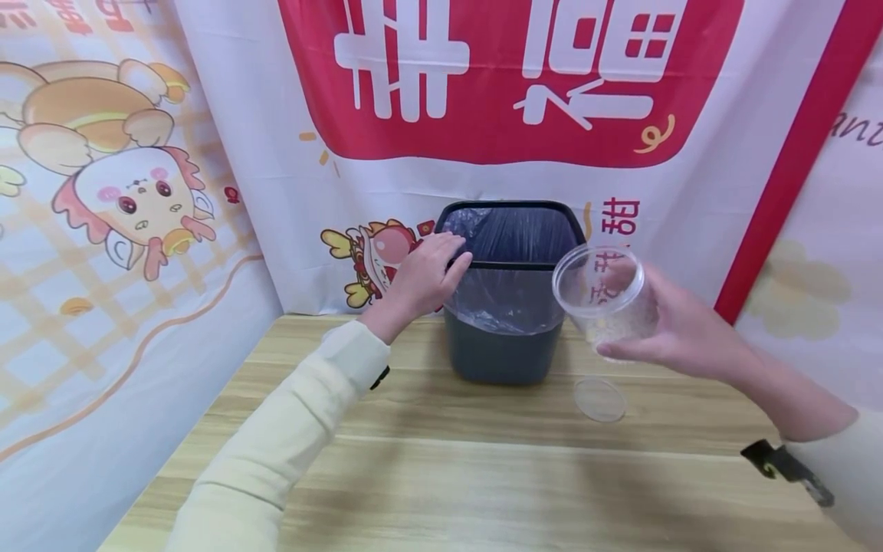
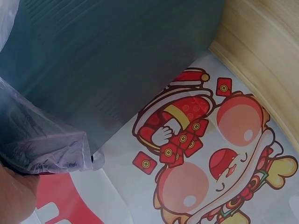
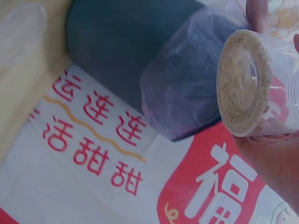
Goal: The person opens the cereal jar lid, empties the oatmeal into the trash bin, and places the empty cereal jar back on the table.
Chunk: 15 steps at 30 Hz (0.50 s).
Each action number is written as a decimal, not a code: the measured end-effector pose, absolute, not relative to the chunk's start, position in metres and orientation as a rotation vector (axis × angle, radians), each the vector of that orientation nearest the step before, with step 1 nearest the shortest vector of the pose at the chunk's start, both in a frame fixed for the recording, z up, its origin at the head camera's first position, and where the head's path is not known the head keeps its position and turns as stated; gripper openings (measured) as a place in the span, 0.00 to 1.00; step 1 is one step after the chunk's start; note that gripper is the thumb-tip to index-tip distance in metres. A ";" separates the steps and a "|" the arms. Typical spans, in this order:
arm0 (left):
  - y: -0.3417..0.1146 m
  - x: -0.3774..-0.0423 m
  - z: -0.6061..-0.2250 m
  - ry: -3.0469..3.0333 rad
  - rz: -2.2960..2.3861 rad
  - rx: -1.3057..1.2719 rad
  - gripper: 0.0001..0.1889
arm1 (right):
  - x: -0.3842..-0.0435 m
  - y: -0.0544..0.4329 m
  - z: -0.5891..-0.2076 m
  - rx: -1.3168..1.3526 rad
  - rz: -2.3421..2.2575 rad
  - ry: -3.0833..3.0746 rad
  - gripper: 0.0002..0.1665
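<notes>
A dark grey trash can (image 1: pixel 507 360), lined with a clear plastic bag (image 1: pixel 507 303), stands upright against the back cloth. On the left corner of its black rim rests my left hand (image 1: pixel 424 272), fingers lying over the edge. My right hand (image 1: pixel 683 330) grips a clear plastic jar (image 1: pixel 599 295), tilted with its open mouth toward the can and close to the rim's right corner. From the right wrist, fine tan crumbs (image 3: pixel 231 88) cover the jar's bottom. A round clear lid (image 1: pixel 600 399) lies on the table in front of the can.
The wooden table (image 1: pixel 441 491) extends toward me from the can. A printed cloth (image 1: pixel 524 146) with red and white lettering hangs right behind it. Another printed cloth (image 1: pixel 131 307) hangs along the table's left edge.
</notes>
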<state>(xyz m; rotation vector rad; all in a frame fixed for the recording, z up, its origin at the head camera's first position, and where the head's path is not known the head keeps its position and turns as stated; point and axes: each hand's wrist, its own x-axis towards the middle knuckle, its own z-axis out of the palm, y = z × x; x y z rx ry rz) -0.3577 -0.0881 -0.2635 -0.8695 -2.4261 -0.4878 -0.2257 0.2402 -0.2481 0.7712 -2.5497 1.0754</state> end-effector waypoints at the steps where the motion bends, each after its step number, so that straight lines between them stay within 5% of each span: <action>1: -0.088 -0.357 -0.264 -2.425 -0.488 -0.871 0.26 | -0.228 0.241 -0.244 0.759 1.074 -2.559 0.54; 15: -0.086 -0.357 -0.263 -2.439 -0.465 -0.871 0.26 | -0.265 0.240 -0.196 0.665 0.879 -2.572 0.55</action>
